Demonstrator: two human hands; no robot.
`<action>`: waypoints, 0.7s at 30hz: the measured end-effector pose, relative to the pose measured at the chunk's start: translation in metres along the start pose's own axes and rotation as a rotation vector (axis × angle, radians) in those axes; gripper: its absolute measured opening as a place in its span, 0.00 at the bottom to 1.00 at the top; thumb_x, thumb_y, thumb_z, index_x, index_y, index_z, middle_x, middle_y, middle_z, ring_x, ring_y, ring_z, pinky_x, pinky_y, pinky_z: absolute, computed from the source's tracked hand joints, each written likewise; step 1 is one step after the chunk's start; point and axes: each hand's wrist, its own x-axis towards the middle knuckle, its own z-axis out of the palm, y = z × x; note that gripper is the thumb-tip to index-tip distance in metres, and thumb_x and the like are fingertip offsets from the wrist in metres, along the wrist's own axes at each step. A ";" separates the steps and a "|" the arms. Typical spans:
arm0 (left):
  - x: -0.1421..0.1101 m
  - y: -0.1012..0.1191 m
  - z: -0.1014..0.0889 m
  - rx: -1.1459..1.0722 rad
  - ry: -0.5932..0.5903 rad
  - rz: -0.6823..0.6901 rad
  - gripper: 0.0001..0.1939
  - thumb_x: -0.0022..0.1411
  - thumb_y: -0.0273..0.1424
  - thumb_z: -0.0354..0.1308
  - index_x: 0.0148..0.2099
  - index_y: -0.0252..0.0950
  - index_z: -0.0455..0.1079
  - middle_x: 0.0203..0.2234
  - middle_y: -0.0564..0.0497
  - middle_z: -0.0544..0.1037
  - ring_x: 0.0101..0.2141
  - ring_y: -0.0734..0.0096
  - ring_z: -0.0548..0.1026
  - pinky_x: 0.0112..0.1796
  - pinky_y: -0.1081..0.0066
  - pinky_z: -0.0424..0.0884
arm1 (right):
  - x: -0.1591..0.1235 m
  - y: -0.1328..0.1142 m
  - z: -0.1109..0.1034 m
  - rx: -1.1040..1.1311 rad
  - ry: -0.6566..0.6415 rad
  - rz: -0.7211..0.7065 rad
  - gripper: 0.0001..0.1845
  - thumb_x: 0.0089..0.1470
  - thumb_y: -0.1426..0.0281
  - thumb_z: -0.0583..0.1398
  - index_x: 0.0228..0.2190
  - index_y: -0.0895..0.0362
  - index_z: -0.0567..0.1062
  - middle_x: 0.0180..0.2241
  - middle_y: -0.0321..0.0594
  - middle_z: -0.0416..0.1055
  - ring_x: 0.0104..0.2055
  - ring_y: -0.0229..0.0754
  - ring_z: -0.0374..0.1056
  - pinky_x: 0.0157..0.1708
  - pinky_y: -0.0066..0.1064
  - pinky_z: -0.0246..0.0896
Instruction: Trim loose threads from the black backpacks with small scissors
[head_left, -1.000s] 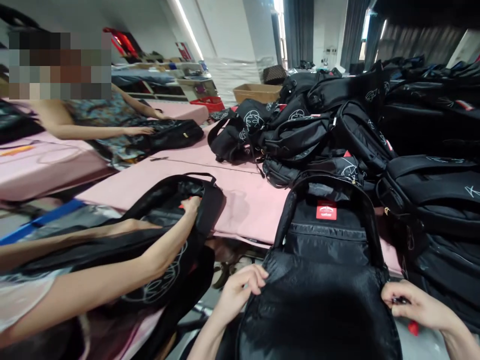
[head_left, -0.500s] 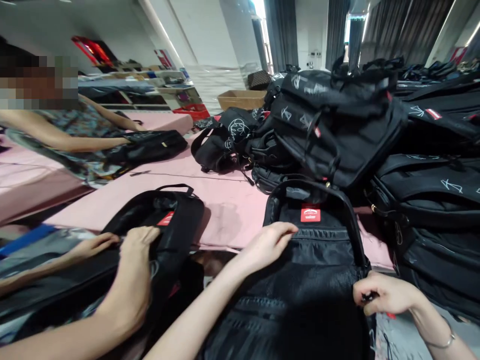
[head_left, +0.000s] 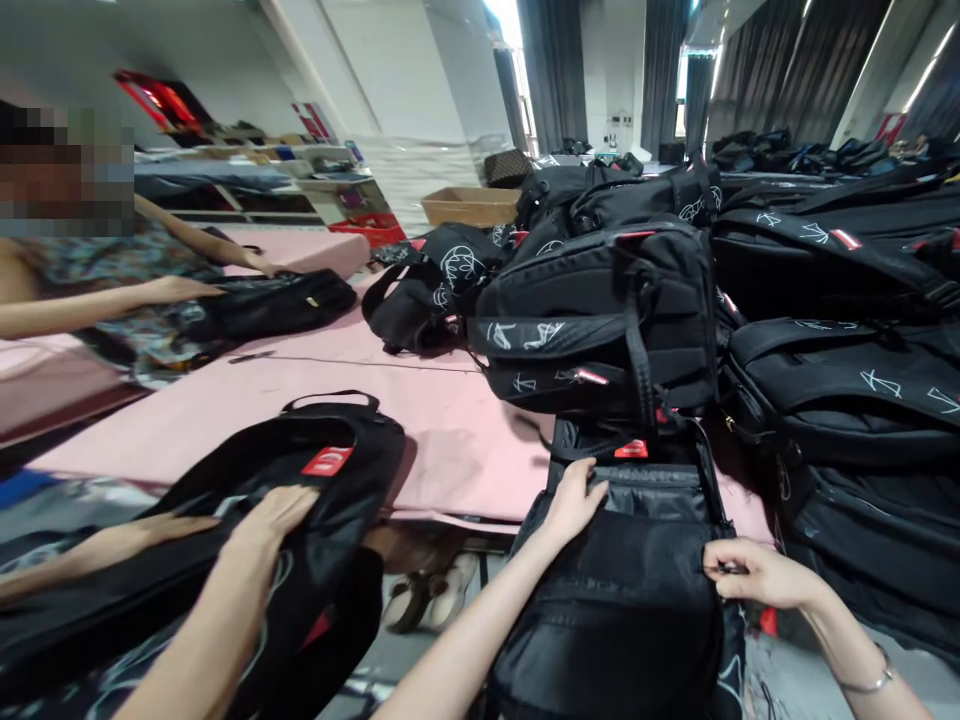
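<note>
An open black backpack (head_left: 607, 640) lies in front of me, its dark lining and inner pocket showing. My left hand (head_left: 574, 502) rests on it near the pocket's top edge, thumb and fingers apart. At the bag's right edge my right hand (head_left: 761, 573) is closed, with a small dark object between its fingers that I cannot make out. Partly under a strap, a red label (head_left: 631, 449) shows inside the bag. Another black backpack (head_left: 600, 310) leans over the top of the open one, its straps hanging down.
Black backpacks (head_left: 862, 390) are piled on the right. On the left, a co-worker's hands (head_left: 281, 508) are inside another open backpack (head_left: 367, 450). Across the pink table (head_left: 450, 440), another person handles a black bag (head_left: 285, 300). A cardboard box (head_left: 469, 207) stands behind.
A backpack from the pile has come down toward me, over the top of the open bag. My left hand's thumb and fingers have spread. My right hand stays at the bag's edge.
</note>
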 end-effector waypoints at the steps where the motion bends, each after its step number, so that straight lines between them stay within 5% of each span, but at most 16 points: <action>1: 0.008 0.005 -0.003 -0.037 -0.018 -0.021 0.22 0.54 0.34 0.55 0.50 0.29 0.61 0.47 0.36 0.68 0.46 0.60 0.70 0.47 0.59 0.66 | 0.000 0.002 0.000 0.006 0.002 0.001 0.06 0.46 0.75 0.54 0.23 0.59 0.60 0.23 0.32 0.54 0.26 0.32 0.48 0.26 0.24 0.44; 7: 0.040 0.055 -0.024 -0.120 -0.249 -0.042 0.31 0.62 0.49 0.35 0.44 0.26 0.66 0.36 0.37 0.75 0.35 0.66 0.75 0.35 0.67 0.71 | 0.001 0.014 0.001 0.046 -0.019 -0.045 0.14 0.50 0.62 0.57 0.25 0.60 0.62 0.23 0.32 0.53 0.25 0.31 0.48 0.24 0.23 0.44; 12: 0.012 0.099 -0.024 0.082 -0.326 0.119 0.22 0.50 0.47 0.57 0.34 0.31 0.71 0.31 0.43 0.75 0.36 0.60 0.73 0.40 0.61 0.68 | 0.003 0.020 0.005 0.023 0.006 -0.062 0.16 0.50 0.59 0.58 0.25 0.60 0.63 0.23 0.32 0.52 0.25 0.31 0.46 0.24 0.23 0.43; 14: -0.001 0.109 -0.020 0.274 -0.313 0.307 0.18 0.52 0.44 0.56 0.32 0.32 0.71 0.32 0.42 0.75 0.39 0.56 0.71 0.44 0.57 0.65 | 0.003 0.020 0.005 0.015 0.000 -0.063 0.17 0.50 0.58 0.58 0.25 0.60 0.63 0.23 0.31 0.52 0.25 0.31 0.46 0.23 0.23 0.42; 18: 0.008 0.116 -0.023 0.746 -0.316 0.890 0.18 0.62 0.33 0.46 0.53 0.38 0.64 0.55 0.45 0.63 0.54 0.61 0.61 0.49 0.62 0.62 | 0.000 0.015 0.005 0.010 -0.004 -0.060 0.16 0.50 0.59 0.58 0.25 0.60 0.63 0.22 0.31 0.53 0.24 0.31 0.46 0.23 0.23 0.42; 21: 0.052 0.112 -0.051 0.945 -0.354 0.900 0.17 0.61 0.29 0.48 0.53 0.45 0.64 0.58 0.57 0.60 0.59 0.72 0.53 0.57 0.66 0.50 | -0.008 0.012 0.006 0.040 0.018 -0.058 0.15 0.50 0.60 0.57 0.24 0.60 0.62 0.22 0.31 0.52 0.25 0.31 0.46 0.24 0.24 0.42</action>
